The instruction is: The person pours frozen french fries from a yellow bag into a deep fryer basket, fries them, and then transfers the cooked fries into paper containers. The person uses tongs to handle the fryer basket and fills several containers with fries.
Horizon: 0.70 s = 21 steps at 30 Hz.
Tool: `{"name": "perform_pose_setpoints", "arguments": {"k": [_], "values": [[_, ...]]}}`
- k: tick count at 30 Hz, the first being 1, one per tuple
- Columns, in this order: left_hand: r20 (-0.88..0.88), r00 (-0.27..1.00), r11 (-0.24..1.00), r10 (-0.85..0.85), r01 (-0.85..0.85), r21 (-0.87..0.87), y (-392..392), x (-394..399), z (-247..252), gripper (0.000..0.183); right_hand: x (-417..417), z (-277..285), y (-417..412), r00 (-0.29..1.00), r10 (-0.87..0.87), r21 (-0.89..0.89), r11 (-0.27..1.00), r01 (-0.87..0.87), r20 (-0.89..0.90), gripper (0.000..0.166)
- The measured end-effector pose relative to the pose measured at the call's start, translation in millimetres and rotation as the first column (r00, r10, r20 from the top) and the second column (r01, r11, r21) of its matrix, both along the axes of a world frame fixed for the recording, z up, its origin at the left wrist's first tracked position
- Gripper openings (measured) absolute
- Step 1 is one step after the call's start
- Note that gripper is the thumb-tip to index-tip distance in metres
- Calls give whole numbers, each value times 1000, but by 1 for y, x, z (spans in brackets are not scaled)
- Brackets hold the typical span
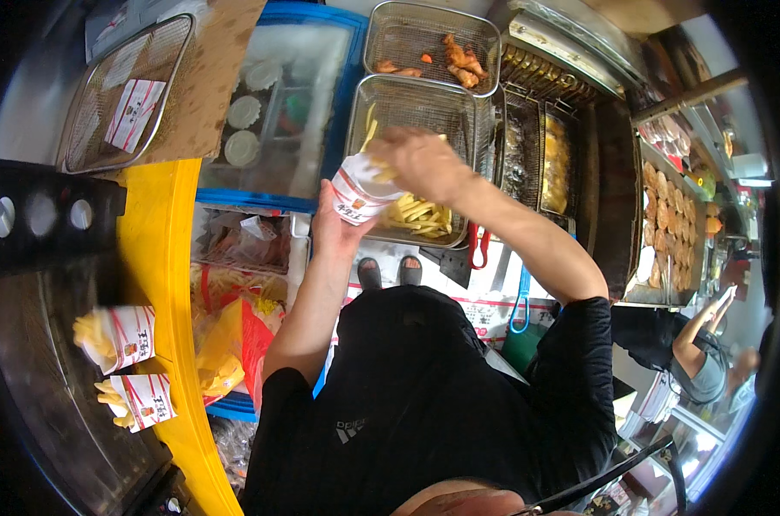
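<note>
My left hand [341, 226] grips a white paper fry carton [363, 193] with red stripes, tilted over the near left part of a wire mesh basket [415, 97]. My right hand [415, 161], slightly blurred, is at the carton's mouth with french fries under its fingers. More french fries [419, 216] lie in the basket, mostly at its near end. Two filled fry cartons, an upper one [131, 335] and a lower one [146, 400], rest on their sides near the yellow counter edge at left.
Behind stands a second mesh basket [380, 32] with fried chicken pieces. Fryer baskets [554, 168] sit in oil at right, beside a tray of browned buns [667, 219]. A blue-rimmed chest [254, 197] is at left. Another person [699, 367] stands at far right.
</note>
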<state>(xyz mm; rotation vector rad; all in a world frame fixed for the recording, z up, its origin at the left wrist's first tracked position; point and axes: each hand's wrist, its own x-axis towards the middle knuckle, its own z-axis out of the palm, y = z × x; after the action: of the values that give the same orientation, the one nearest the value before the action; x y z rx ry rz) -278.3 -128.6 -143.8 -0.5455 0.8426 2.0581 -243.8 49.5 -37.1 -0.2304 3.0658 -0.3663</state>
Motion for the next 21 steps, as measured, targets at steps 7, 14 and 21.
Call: {"name": "perform_pose_setpoints", "arguments": {"k": [7, 14, 21], "values": [[138, 990, 993, -29, 12, 118, 15, -5, 0, 54, -6, -9, -4, 998, 40, -125, 991, -46, -49, 29], [151, 987, 997, -56, 46, 69, 15, -5, -11, 55, -3, -15, -1, 990, 104, -46, 993, -109, -96, 37], [150, 987, 995, -53, 40, 91, 16, -4, -4, 55, -6, -15, 2, 967, 223, -63, 971, -232, -127, 30]]}}
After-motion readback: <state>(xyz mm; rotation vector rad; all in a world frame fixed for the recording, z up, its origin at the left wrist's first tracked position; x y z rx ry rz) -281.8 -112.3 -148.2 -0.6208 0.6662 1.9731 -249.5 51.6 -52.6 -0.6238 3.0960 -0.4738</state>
